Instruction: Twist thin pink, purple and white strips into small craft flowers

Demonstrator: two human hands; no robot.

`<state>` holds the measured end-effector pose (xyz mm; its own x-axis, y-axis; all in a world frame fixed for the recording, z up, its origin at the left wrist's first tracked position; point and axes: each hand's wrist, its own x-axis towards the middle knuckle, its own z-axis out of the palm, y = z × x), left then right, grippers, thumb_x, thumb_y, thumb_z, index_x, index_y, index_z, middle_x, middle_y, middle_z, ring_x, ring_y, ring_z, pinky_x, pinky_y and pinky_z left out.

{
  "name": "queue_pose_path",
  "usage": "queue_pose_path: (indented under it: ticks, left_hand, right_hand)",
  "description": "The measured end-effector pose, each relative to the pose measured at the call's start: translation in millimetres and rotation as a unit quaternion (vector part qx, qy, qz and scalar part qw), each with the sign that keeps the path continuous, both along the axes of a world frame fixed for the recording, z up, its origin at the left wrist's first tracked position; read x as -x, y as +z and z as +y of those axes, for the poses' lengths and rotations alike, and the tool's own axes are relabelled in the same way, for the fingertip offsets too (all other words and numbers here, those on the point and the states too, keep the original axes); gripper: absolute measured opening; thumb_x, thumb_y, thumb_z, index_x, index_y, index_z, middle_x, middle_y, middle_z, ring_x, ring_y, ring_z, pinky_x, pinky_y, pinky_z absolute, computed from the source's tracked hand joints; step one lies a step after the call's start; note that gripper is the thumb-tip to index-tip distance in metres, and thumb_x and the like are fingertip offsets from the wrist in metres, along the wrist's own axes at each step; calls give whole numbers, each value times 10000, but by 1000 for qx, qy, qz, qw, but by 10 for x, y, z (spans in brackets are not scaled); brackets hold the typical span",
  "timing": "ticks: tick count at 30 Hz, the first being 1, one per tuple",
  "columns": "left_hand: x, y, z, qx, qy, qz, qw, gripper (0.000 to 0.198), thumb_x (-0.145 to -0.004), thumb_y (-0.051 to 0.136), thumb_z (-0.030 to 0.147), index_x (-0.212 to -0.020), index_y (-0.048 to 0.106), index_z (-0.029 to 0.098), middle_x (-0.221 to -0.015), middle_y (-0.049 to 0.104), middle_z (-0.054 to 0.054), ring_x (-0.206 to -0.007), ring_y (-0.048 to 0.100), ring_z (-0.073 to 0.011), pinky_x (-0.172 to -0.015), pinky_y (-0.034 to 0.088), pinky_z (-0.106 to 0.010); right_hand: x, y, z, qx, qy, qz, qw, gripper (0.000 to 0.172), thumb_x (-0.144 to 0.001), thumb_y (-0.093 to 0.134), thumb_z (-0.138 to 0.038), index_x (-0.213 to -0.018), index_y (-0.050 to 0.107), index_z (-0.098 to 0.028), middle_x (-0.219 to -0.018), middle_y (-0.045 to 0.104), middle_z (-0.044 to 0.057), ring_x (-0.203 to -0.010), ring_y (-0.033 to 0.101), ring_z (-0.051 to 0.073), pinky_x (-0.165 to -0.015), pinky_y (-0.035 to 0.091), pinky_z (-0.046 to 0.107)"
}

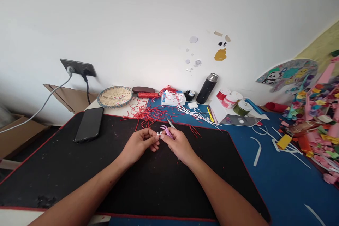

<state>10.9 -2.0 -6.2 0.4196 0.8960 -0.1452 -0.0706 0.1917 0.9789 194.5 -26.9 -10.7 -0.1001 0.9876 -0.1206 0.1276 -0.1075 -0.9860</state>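
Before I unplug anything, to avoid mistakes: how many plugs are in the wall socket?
2 on the wall socket: a white plug at left, a black plug at right.

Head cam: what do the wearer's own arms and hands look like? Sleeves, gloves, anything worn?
Left hand and right hand are bare: no gloves, rings or watch visible. Left forearm and right forearm are uncovered, no sleeves in view. One small spot marks the left forearm.
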Motion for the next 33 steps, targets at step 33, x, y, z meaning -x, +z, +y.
queue_pose_path:
  ticks: [33]
  left_hand:
    - [-3, 14, -1, 2, 5, 7, 1000, 409, -727, 867, 521, -798, 688, 161, -708, 738, -30, -605, 688, -171, -586, 565, -284]
  right_hand:
    - [14, 43, -24, -6, 18, 1, 1000, 232, -929, 625, -436, -885, 569, -215, -548, 363, -88, -460, 300, 101, -470, 220, 236]
